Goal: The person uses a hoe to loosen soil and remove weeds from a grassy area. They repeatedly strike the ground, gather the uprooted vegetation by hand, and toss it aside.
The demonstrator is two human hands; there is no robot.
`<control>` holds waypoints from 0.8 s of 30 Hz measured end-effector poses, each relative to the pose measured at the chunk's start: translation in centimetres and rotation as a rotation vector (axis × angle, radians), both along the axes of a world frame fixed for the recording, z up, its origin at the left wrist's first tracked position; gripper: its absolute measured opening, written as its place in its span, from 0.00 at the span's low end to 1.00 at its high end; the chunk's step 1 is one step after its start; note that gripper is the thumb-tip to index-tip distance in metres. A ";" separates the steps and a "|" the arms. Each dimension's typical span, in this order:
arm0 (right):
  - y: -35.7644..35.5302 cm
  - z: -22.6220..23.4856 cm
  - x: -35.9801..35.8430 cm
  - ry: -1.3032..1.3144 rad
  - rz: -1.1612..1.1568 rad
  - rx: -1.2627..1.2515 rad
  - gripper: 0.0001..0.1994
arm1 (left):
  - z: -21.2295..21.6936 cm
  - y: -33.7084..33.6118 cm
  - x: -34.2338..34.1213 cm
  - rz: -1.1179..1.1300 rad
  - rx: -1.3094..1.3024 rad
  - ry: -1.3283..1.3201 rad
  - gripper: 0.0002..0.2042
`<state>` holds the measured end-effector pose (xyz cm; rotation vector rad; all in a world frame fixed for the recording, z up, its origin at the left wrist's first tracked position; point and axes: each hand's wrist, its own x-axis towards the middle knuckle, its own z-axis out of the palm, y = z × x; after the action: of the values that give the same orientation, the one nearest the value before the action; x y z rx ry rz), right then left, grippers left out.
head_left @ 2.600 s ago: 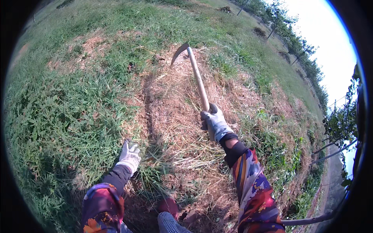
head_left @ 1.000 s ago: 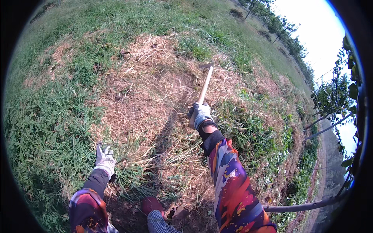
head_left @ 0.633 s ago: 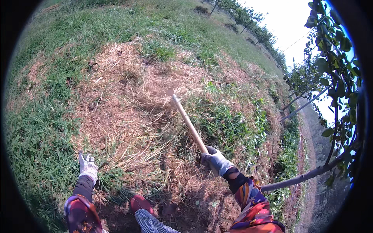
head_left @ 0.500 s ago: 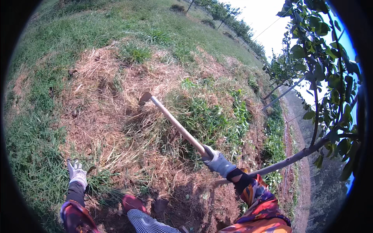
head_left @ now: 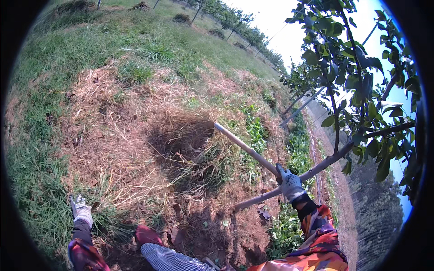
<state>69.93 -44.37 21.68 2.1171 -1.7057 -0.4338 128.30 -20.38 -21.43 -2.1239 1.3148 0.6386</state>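
My right hand (head_left: pixel 290 184), in a pale glove with a dark cuff, is closed round the wooden handle of a hoe (head_left: pixel 246 149). The handle slants up and left to a bundle of dry grass (head_left: pixel 190 124), which hides the hoe's head. Below the bundle lies a shadowed patch of straw and green weeds (head_left: pixel 217 165). My left hand (head_left: pixel 81 211), gloved too, hangs low at the left over green grass (head_left: pixel 36 180). Its thumb stands apart from the fingers, and I see nothing held in it.
A bare tree branch (head_left: pixel 316 169) crosses just behind my right hand and rises into leafy twigs (head_left: pixel 361 86) at the right. My red shoe (head_left: pixel 148 235) stands on reddish soil near the lower edge. Netting (head_left: pixel 377 212) runs along the far right.
My right hand has swung the hoe to the right. Its metal head, visible before, is now behind lifted dry grass. The view has shifted a little; my left hand stays low at the left.
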 end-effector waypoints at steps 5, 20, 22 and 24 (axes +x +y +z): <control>-5.6 -5.1 -4.2 -0.225 -0.153 -0.142 0.24 | -0.3 0.7 0.7 0.024 -0.018 0.006 0.24; -10.0 -12.0 -2.4 -1.541 -0.613 0.214 0.06 | -0.6 1.2 -0.1 -0.059 -0.074 -0.062 0.20; -7.7 -7.6 -0.3 -1.394 -0.584 0.134 0.10 | 2.4 1.1 -1.4 -0.077 -0.057 -0.043 0.18; -5.7 -6.5 -0.6 -1.346 -0.471 0.035 0.16 | 4.5 1.6 -1.3 -0.126 -0.052 -0.140 0.18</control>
<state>69.36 -50.10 15.15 2.0688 -2.8444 1.1441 127.01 -18.82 -16.92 -2.0667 1.3872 0.4003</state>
